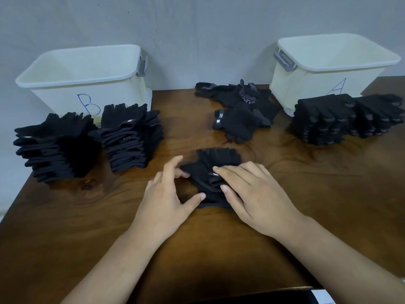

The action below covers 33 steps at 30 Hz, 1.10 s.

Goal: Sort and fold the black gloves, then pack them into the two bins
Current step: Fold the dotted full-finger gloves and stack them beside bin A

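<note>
**Sorting nearly finished, packing not begun**

We have a plain glove [217,156] on the table [306,194]. Our right hand [252,194] lies flat on it, pressing the fold, and our left hand [166,194], fingers spread, touches its left edge. Two folded stacks [131,141] stand before bin B [54,97], and dotted stacks [324,119] before bin A [306,84]. A loose pile [238,106] waits between the bins. Neither bin shows gloves inside, so we judge that all the packing remains.
</note>
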{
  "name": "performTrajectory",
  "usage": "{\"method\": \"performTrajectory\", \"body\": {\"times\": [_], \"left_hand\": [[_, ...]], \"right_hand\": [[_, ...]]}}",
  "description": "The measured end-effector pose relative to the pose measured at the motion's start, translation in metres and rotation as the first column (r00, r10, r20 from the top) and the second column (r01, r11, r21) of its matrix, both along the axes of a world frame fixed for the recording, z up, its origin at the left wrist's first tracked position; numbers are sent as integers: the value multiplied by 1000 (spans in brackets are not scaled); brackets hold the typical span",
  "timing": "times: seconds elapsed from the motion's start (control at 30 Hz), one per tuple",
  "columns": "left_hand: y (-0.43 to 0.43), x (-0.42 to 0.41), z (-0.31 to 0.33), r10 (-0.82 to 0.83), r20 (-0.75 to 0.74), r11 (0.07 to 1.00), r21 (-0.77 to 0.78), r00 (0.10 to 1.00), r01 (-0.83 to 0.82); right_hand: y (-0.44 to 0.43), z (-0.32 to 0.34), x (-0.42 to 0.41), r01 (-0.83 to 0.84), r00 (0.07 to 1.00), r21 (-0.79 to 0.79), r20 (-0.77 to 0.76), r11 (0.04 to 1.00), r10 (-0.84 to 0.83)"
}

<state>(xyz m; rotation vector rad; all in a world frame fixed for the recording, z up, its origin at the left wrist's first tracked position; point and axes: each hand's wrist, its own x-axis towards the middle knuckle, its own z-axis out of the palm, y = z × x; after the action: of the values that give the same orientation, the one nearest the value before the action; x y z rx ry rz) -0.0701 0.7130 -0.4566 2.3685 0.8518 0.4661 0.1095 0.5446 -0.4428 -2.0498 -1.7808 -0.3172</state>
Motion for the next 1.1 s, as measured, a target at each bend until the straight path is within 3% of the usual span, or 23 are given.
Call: {"method": "performTrajectory", "body": {"times": [0.33,0.43,0.57,0.7,0.77,0.83,0.9,1.1], "left_hand": [[3,-4,2,-70,-50,998,-5,996,70],[-1,-4,8,-86,-68,996,11,994,87],[-4,-4,7,-49,-25,998,25,998,49],[-7,-4,10,-51,139,984,175,989,26],[-14,-2,14,-180,125,956,255,976,144],[-20,2,12,-272,31,938,234,962,258],[-20,4,6,-288,-35,936,199,957,289],[-12,-2,1,-313,-23,939,140,949,313]], "right_hand": [[-1,-11,4,-78,996,-148,-64,986,70],[-3,-7,5,-98,974,-109,-215,989,72],[-5,-2,16,146,873,95,-480,985,-83],[-5,-6,32,357,761,15,-584,934,-282],[-6,-7,35,377,731,-28,-605,926,-316],[-5,-6,32,384,713,-51,-619,922,-331],[-2,-6,29,390,712,-89,-603,917,-361],[2,-8,27,390,700,-119,-606,913,-378]]}}
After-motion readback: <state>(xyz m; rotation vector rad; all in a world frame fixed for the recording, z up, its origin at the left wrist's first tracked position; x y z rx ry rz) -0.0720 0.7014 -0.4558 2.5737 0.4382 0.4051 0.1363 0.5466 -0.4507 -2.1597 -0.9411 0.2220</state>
